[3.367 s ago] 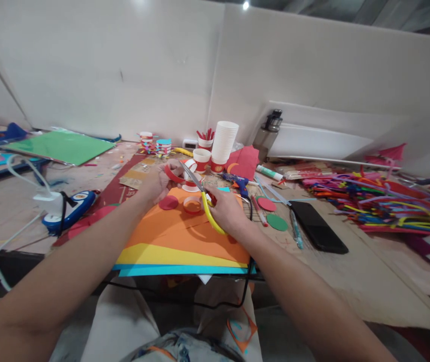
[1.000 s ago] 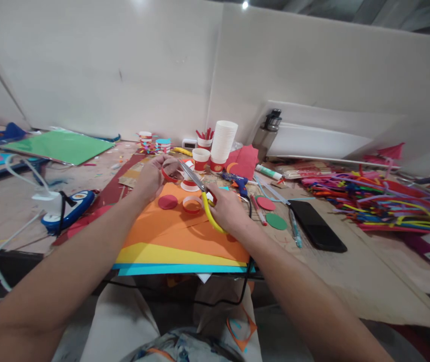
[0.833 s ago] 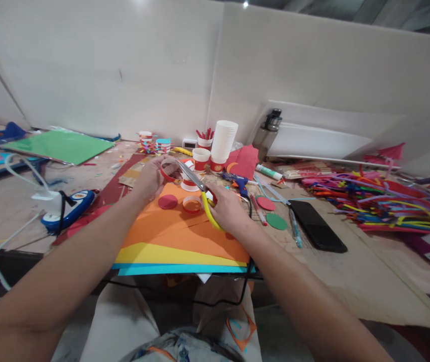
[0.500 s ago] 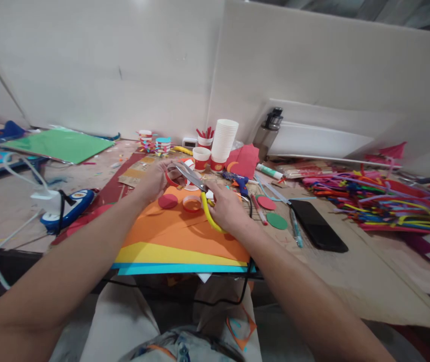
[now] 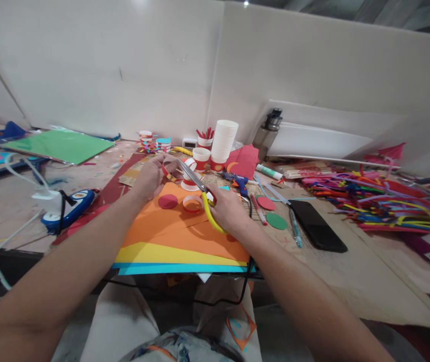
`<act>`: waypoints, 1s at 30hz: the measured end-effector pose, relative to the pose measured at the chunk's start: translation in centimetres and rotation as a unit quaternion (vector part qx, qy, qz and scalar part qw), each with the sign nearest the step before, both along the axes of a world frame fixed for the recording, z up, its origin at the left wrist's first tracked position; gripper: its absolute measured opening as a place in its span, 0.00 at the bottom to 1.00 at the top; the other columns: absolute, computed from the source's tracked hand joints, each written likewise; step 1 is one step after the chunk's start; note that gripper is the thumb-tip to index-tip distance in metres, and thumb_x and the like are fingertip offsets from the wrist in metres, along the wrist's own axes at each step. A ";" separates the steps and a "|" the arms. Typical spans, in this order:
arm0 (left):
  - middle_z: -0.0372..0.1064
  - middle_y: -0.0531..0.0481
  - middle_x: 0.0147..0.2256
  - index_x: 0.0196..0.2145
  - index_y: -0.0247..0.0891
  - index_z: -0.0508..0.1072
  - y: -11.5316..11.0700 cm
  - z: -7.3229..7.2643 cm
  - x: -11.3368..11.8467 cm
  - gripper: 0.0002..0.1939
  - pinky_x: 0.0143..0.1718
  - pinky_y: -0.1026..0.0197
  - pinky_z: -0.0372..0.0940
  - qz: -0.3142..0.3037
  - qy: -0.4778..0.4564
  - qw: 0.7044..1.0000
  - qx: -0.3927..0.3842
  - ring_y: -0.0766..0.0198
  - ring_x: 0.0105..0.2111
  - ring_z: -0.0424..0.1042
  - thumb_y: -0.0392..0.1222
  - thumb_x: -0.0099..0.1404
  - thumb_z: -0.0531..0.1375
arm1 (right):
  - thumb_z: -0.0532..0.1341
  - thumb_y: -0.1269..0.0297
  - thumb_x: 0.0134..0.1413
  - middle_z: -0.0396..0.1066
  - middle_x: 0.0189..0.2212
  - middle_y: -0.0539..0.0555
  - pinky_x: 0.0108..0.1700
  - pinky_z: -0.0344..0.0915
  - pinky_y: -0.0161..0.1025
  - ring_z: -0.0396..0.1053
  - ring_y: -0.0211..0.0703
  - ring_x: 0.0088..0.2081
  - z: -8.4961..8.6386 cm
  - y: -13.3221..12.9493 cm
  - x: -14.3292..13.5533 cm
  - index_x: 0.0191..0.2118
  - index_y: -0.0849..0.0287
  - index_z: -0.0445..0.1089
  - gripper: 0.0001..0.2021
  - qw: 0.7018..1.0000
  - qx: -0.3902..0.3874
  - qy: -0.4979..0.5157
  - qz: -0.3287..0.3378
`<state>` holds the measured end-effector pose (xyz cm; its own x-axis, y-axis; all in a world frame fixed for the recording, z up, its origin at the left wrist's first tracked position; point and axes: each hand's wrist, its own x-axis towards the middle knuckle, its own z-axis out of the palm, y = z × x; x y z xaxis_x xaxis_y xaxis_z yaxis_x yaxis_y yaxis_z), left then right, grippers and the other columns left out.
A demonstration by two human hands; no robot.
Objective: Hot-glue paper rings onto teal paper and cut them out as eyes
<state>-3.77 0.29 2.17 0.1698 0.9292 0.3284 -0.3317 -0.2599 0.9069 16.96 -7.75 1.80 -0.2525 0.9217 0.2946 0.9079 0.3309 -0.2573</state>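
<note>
My left hand (image 5: 150, 177) is closed on a ring cut from a red-and-white paper cup (image 5: 170, 177). In my right hand (image 5: 230, 208) are scissors with yellow handles (image 5: 211, 217), their metal blades pointing up and left beside the ring. Whether the blades touch it I cannot tell. Another cup ring (image 5: 192, 204) and a red paper disc (image 5: 168, 201) lie below my hands on orange paper (image 5: 177, 234). Just behind the blades is a cut cup piece (image 5: 190, 185), partly hidden.
A stack of paper cups (image 5: 225, 138) stands behind, beside a single cup (image 5: 201, 159). Rightward lie a blue glue gun (image 5: 239, 182), a green disc (image 5: 276, 221), a black phone (image 5: 316, 225) and many pipe cleaners (image 5: 381, 198). A blue-and-white device (image 5: 68, 211) sits left.
The ring in my left hand has turned and shifted slightly left. The scissors have moved slightly, and their blades are more upright. The cut cup piece behind them shows more.
</note>
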 end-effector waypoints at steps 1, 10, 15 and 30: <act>0.68 0.54 0.24 0.26 0.35 0.70 0.0 0.1 0.0 0.13 0.24 0.67 0.65 0.005 -0.001 1.000 0.002 0.69 0.23 0.69 0.43 0.53 0.71 | 0.56 0.59 0.64 0.77 0.36 0.57 0.34 0.58 0.38 0.72 0.47 0.35 0.0 0.0 0.0 0.49 0.57 0.70 0.13 1.000 -0.002 0.005 0.003; 0.67 0.53 0.22 0.24 0.35 0.70 -0.4 -0.1 0.7 0.12 0.25 0.66 0.67 -0.051 0.032 0.997 -0.047 0.68 0.22 0.69 0.41 0.51 0.70 | 0.57 0.65 0.60 0.71 0.49 0.63 0.44 0.65 0.42 0.70 0.50 0.45 -0.5 0.4 0.1 0.62 0.59 0.62 0.24 0.998 0.000 0.047 0.033; 0.67 0.53 0.22 0.24 0.35 0.70 -0.6 0.0 0.8 0.12 0.25 0.67 0.67 -0.072 0.029 0.995 -0.057 0.69 0.22 0.69 0.39 0.49 0.70 | 0.56 0.66 0.61 0.72 0.50 0.64 0.48 0.65 0.43 0.70 0.52 0.49 -0.2 0.2 0.0 0.61 0.61 0.64 0.23 0.999 -0.012 0.037 0.030; 0.70 0.52 0.25 0.29 0.34 0.71 -0.5 0.7 0.1 0.11 0.23 0.68 0.66 -0.013 0.020 0.999 -0.027 0.69 0.21 0.70 0.41 0.54 0.69 | 0.57 0.60 0.63 0.78 0.38 0.58 0.37 0.62 0.40 0.73 0.49 0.37 -0.1 0.0 -0.1 0.52 0.57 0.70 0.14 1.000 0.006 0.013 0.002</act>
<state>-3.71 -0.18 2.83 0.2055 0.9406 0.2702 -0.3014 -0.2018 0.9319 16.91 -7.79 1.68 -0.2483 0.9173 0.3113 0.8998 0.3375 -0.2765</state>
